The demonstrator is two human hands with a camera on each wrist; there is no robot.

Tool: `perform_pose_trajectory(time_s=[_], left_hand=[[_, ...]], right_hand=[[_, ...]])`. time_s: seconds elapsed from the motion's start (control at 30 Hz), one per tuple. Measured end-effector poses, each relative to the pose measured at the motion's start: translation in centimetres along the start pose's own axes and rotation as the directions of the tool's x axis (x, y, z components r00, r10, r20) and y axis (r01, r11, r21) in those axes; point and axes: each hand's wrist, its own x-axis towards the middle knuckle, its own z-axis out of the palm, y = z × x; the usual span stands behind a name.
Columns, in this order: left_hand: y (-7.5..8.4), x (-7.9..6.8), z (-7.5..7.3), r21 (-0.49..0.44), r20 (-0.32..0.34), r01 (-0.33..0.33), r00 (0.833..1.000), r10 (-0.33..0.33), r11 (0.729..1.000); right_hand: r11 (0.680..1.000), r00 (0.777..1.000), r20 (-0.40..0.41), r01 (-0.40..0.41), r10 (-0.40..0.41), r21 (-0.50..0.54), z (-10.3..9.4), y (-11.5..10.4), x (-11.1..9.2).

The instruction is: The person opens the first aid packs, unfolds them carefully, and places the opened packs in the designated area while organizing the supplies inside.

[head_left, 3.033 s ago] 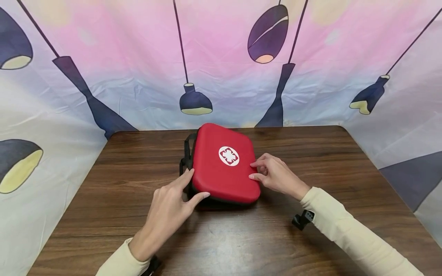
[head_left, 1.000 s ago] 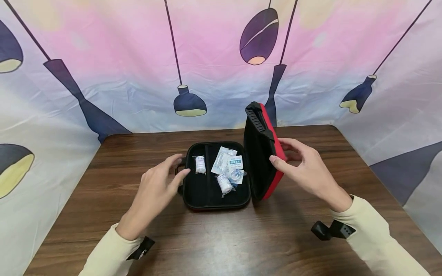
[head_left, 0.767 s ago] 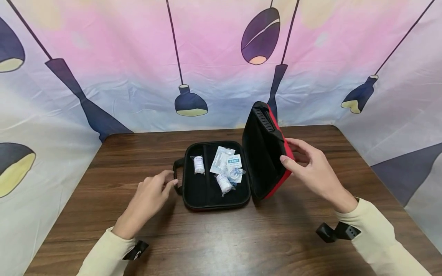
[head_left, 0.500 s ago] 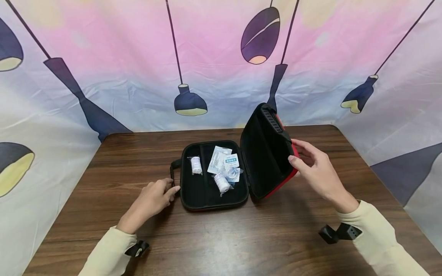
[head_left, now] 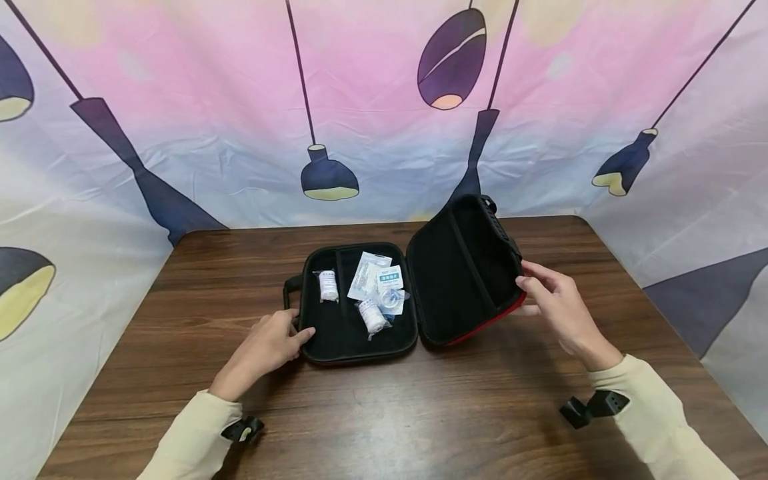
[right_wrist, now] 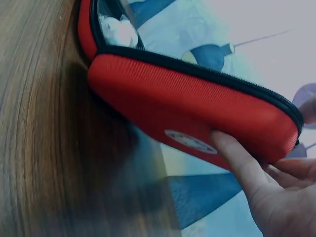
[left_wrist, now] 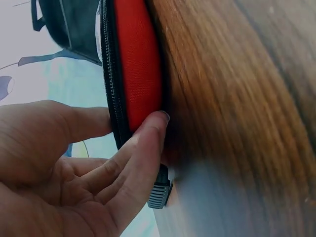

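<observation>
head view: opened red case (head_left: 322, 337) lengthwise left-to-right, handle (head_left: 288, 288) leftward

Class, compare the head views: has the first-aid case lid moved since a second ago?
Yes: the first-aid case lid has swung rightward and down, its top nearer the far right corner of the table.

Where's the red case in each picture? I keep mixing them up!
Head: the case is open in the middle, with its lid raised on the right.
Left wrist: the case is at the top, left of centre, red side and zip showing.
Right wrist: the red outside of the case slants across the middle.
Landmark in all three: the brown table.
</observation>
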Motion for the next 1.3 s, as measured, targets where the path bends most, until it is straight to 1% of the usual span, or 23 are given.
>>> perform_pose_trajectory(time_s=[0.1, 0.17, 0.23, 0.3, 0.47, 0.63, 0.8, 0.87, 0.9, 0.97, 1.03, 1.1, 1.13, 1.2, 1.3], left_hand=[[0.2, 0.0, 0.0, 0.003, -0.012, -0.001, 1.0, 0.001, 1.0], [0.3, -0.1, 0.0, -0.003, -0.016, 0.005, 1.0, -0.005, 1.0], [0.4, -0.1, -0.1, -0.006, -0.02, 0.002, 1.0, -0.003, 1.0], [0.5, -0.1, -0.1, -0.001, -0.026, 0.002, 1.0, -0.002, 1.0], [0.1, 0.1, -0.1, 0.01, -0.037, 0.028, 0.999, -0.027, 1.0], [0.0, 0.3, -0.1, 0.001, -0.054, 0.038, 0.998, -0.038, 0.999], [0.0, 0.2, 0.1, -0.037, -0.052, 0.032, 0.998, -0.034, 0.999], [-0.1, 0.3, 0.1, -0.057, -0.05, 0.038, 0.998, -0.041, 0.998], [-0.2, 0.3, 0.1, -0.066, -0.049, 0.045, 0.998, -0.048, 0.997], [-0.3, 0.3, 0.0, -0.078, -0.05, 0.058, 0.997, -0.062, 0.995], [-0.4, 0.4, -0.1, -0.082, -0.053, 0.071, 0.996, -0.076, 0.994], [-0.5, 0.4, -0.2, -0.089, -0.051, 0.069, 0.996, -0.074, 0.994], [-0.6, 0.5, -0.3, -0.093, -0.05, 0.067, 0.996, -0.072, 0.993], [-0.7, 0.5, -0.5, -0.117, -0.043, 0.064, 0.997, -0.069, 0.991], [-0.8, 0.6, -0.6, -0.179, -0.026, 0.078, 0.996, -0.084, 0.981]], right_hand=[[0.998, 0.999, 0.03, -0.033, 0.031, 0.05, -1.2, 0.9, 0.0], [0.997, 0.997, 0.055, -0.061, 0.059, 0.038, -2.2, 1.5, -0.1], [0.996, 0.993, 0.076, -0.092, 0.092, -0.005, -3.3, 2.0, -0.2], [0.991, 0.989, 0.088, -0.115, 0.121, -0.072, -4.3, 2.5, -0.2], [0.968, 0.983, 0.093, -0.139, 0.161, -0.211, -5.8, 3.9, 0.1], [0.939, 0.973, 0.096, -0.174, 0.21, -0.296, -6.7, 5.5, 0.4], [0.918, 0.959, 0.122, -0.202, 0.256, -0.34, -7.2, 6.7, 0.7], [0.904, 0.955, 0.141, -0.19, 0.26, -0.383, -7.2, 6.8, 0.8], [0.891, 0.954, 0.15, -0.178, 0.261, -0.418, -7.3, 6.8, 0.9], [0.851, 0.953, 0.163, -0.14, 0.254, -0.506, -7.3, 6.5, 1.1], [0.804, 0.955, 0.173, -0.096, 0.24, -0.586, -7.3, 6.0, 1.5], [0.767, 0.959, 0.17, -0.066, 0.225, -0.638, -7.1, 5.2, 2.0], [0.757, 0.962, 0.168, -0.055, 0.214, -0.651, -6.9, 4.8, 2.3], [0.751, 0.967, 0.178, -0.018, 0.18, -0.66, -6.3, 4.0, 3.0], [0.739, 0.972, 0.206, 0.055, 0.115, -0.672, -5.2, 2.9, 4.3]])
